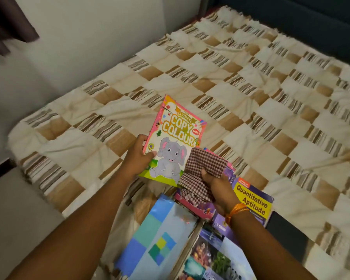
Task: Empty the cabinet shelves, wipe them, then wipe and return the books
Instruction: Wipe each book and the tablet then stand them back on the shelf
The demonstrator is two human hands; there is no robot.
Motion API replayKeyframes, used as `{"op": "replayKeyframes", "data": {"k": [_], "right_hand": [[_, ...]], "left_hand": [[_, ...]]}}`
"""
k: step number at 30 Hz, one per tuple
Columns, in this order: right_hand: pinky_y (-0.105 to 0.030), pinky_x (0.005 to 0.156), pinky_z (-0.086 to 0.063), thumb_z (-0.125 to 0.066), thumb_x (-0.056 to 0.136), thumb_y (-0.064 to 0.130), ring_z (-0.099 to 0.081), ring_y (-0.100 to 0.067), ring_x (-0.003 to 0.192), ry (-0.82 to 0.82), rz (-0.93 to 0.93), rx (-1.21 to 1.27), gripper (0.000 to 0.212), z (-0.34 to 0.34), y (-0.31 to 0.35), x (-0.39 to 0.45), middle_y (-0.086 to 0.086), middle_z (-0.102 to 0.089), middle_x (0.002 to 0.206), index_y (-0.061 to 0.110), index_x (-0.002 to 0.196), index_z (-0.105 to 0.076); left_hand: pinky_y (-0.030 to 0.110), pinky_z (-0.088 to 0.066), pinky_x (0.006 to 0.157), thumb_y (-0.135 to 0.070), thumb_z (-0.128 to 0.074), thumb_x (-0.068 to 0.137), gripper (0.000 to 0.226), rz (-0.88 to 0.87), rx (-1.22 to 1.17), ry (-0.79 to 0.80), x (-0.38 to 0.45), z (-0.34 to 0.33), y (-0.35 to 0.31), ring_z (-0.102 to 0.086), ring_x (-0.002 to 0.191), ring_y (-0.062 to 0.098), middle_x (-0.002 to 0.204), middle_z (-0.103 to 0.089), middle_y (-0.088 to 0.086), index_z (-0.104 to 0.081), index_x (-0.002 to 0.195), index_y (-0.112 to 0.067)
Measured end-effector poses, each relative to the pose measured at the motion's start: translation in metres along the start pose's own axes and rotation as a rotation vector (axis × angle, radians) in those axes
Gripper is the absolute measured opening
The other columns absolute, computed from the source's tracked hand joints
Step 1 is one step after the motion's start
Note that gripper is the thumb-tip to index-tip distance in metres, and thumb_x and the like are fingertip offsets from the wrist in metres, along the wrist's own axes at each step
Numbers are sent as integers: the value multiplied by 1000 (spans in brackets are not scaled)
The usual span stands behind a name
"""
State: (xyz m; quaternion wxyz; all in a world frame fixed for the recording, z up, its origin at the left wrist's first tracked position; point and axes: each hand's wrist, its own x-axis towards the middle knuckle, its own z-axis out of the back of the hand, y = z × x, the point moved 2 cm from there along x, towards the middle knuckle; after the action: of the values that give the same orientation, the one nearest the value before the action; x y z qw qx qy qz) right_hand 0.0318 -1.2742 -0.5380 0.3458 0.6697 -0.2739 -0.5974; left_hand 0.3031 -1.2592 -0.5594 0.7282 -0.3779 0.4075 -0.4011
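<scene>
The left hand grips the lower left edge of the colouring book, thumb on the cover, holding it tilted above the checked bedspread. Just right of that grip, the right hand clutches a bunched checked cloth, which touches the book's lower right corner. Below and around the right hand lie more books on the bed: a yellow aptitude book to its right, a pink-edged book under the cloth, and a blue-squared book nearer the person.
</scene>
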Motion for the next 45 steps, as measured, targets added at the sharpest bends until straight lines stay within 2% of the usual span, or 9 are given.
{"op": "replayKeyframes", "data": {"k": [3, 8, 14, 19, 26, 32, 36, 38, 45], "right_hand": [[-39, 76, -60, -57, 100, 9, -73, -27, 99, -1, 20, 205, 22, 8, 27, -50, -7, -75, 112, 14, 119, -64], [-30, 65, -61, -54, 100, 6, -75, -22, 92, -6, 96, 365, 23, 26, 58, -137, -7, -75, 112, 11, 121, -63], [-44, 87, -59, -59, 98, 10, -68, -29, 109, -40, 157, 328, 36, 42, 80, -206, -10, -69, 124, 9, 134, -57], [-31, 80, -53, -62, 97, 12, -63, -13, 93, -38, 256, 167, 29, 50, 104, -250, -3, -67, 115, 12, 126, -58], [-42, 84, -59, -64, 96, 14, -69, -31, 107, 195, 172, 26, 29, 46, 103, -269, -10, -73, 117, 7, 125, -64], [-42, 83, -57, -60, 96, 4, -71, -32, 105, 450, 239, -64, 26, 2, 96, -298, -14, -73, 115, 3, 120, -66], [-39, 76, -60, -60, 94, 0, -72, -32, 103, 587, 275, -118, 25, -31, 83, -329, -15, -74, 113, 4, 118, -67], [-44, 83, -59, -60, 93, -1, -71, -31, 104, 628, 314, -155, 25, -46, 77, -344, -14, -74, 113, 7, 115, -69], [-46, 89, -56, -62, 91, -6, -71, -29, 102, 837, 437, -280, 29, -112, 28, -431, -7, -76, 109, 13, 110, -71]], "left_hand": [[43, -57, 68, -14, -73, 88, 39, 20, -122, -43, -42, 5, -28, -71, 85, 23, 98, -73, -5, -50, 98, -44], [36, -58, 60, -8, -69, 92, 35, 20, -263, -121, -127, 8, -79, -72, 75, 14, 96, -74, -3, -50, 100, -37], [32, -60, 65, -7, -69, 92, 34, 21, -353, -198, -217, 11, -114, -73, 84, 12, 107, -73, 0, -52, 106, -32], [27, -56, 66, -6, -70, 92, 35, -20, -394, -288, -283, 16, -138, -72, 84, 9, 106, -72, -2, -52, 107, -32], [43, -59, 81, -4, -70, 91, 36, -33, -525, -465, -358, 27, -142, -72, 96, 24, 110, -74, 3, -54, 108, -31], [34, -60, 65, 1, -65, 94, 31, -29, -646, -592, -427, 57, -132, -73, 83, 16, 97, -76, -4, -53, 107, -25], [48, -60, 78, -8, -72, 90, 34, -29, -678, -669, -480, 81, -117, -73, 91, 25, 106, -75, 3, -52, 113, -23], [51, -59, 82, -18, -74, 85, 38, -17, -676, -698, -507, 90, -111, -73, 95, 28, 110, -75, 5, -51, 114, -24], [35, -60, 73, -7, -68, 95, 30, 19, -678, -942, -633, 116, -70, -75, 90, 16, 103, -76, -3, -48, 114, -19]]}}
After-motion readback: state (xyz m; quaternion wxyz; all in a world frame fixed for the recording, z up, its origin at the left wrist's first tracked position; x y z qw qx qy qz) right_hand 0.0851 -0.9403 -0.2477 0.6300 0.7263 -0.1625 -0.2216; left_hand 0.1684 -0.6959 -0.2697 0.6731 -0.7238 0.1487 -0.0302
